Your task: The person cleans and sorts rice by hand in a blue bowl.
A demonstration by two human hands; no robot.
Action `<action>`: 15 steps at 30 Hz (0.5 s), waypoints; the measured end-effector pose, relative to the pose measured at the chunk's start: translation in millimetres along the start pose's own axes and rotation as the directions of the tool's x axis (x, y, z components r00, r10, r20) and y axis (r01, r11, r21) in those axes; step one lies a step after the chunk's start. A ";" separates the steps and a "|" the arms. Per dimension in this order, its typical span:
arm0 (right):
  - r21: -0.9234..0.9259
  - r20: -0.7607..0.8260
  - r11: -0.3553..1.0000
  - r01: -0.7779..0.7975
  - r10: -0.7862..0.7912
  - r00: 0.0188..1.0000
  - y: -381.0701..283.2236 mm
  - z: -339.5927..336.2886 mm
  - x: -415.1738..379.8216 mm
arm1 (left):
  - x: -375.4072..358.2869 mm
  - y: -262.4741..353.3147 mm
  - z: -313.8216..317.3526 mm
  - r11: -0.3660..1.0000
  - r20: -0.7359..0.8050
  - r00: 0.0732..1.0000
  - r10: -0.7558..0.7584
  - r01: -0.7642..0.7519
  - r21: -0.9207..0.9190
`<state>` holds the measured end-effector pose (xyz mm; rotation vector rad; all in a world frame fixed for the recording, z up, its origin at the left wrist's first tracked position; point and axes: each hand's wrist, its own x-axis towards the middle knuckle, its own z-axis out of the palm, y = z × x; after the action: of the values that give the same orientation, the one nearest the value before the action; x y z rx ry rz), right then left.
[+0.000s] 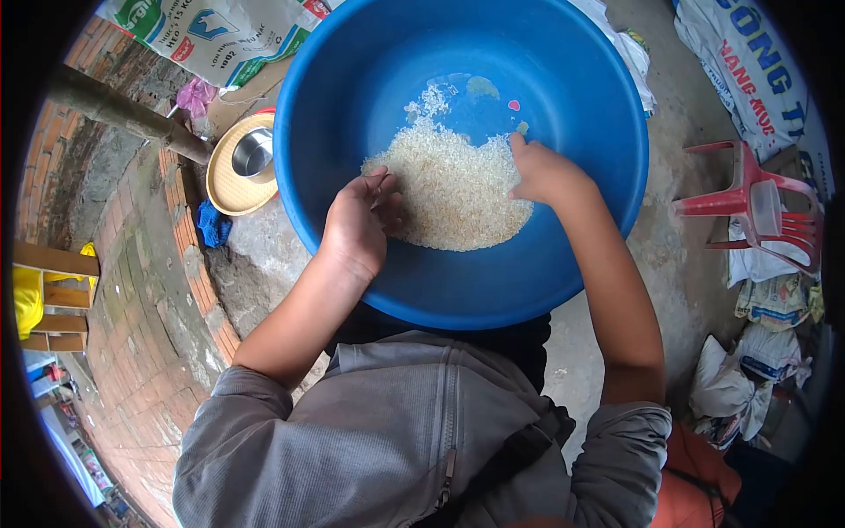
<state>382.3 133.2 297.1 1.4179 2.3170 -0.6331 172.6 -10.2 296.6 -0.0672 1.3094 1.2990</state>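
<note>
A large blue plastic basin [581, 62] stands in front of my body, with a heap of pale rice grains [458, 189] spread over its bottom. My left hand [359, 214] is at the left edge of the heap, palm partly turned up, fingers loosely bent and apart. On the opposite side, my right hand [547, 172] rests at the edge of the rice with its fingers spread; some fingertips are hidden. Neither hand shows anything clearly held. A small pink piece [514, 106] lies on the basin bottom beyond the heap, near a few wet-looking patches.
Left of the basin, a round woven tray [231, 198] carries a metal bowl [253, 151]; a blue cloth [212, 224] lies below it. A wooden pole [123, 110] slants in. Right are a red plastic stool [748, 198] and printed sacks [739, 70]. Another sack [220, 44] lies upper left.
</note>
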 end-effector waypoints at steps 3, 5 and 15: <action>-0.180 0.311 0.982 0.054 0.005 0.950 -5.6 -7.8 -0.2 | 4.3 5.3 -2.2 0.973 0.088 0.988 -0.123 0.103 0.206; -0.207 0.349 0.978 0.038 0.037 0.936 -16.1 -12.0 0.6 | 6.0 11.6 -5.9 0.924 0.127 0.969 -0.212 0.156 0.349; -0.162 0.411 0.961 0.226 -0.143 0.900 -31.2 -3.9 14.9 | 29.8 67.3 127.6 -0.569 0.494 0.612 -0.617 -0.781 0.257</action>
<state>347.5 133.9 298.7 0.8844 2.1293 -0.6427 199.7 119.2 361.4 2.2483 1.0105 -0.6460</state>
